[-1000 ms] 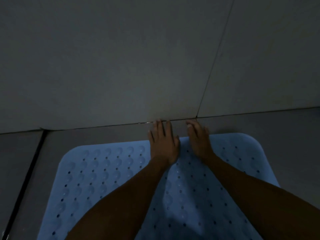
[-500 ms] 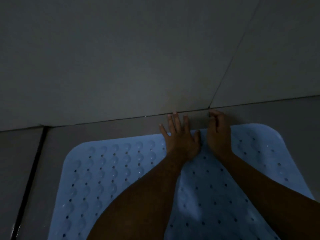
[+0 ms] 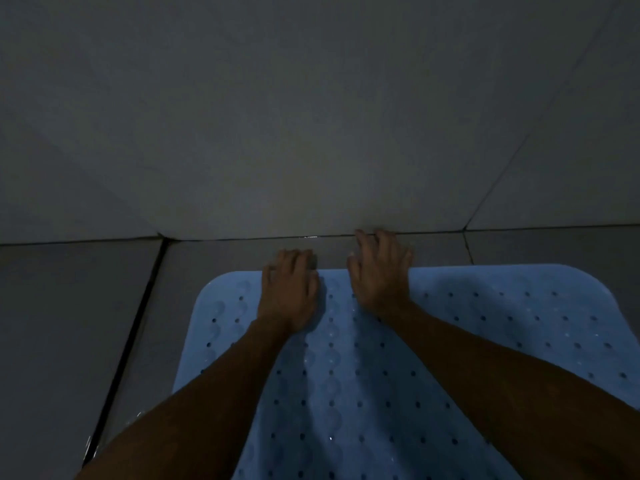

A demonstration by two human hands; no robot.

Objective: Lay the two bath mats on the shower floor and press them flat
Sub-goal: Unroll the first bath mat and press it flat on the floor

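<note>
— Where is the mat?
— The blue bath mat [image 3: 433, 358] lies on the grey floor tiles [image 3: 69, 323], its far edge near the wall [image 3: 277, 116].
— And the hands?
— The left hand [image 3: 289, 294] and the right hand [image 3: 379, 271] lie palm down on its far edge, fingers relaxed, reaching over onto the tiles.

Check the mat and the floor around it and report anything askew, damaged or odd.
Nothing stands out. The blue bath mat lies flat on the tiled floor, its far edge roughly parallel to the wall. The left hand and right hand rest at that edge. Only one mat shows.
</note>
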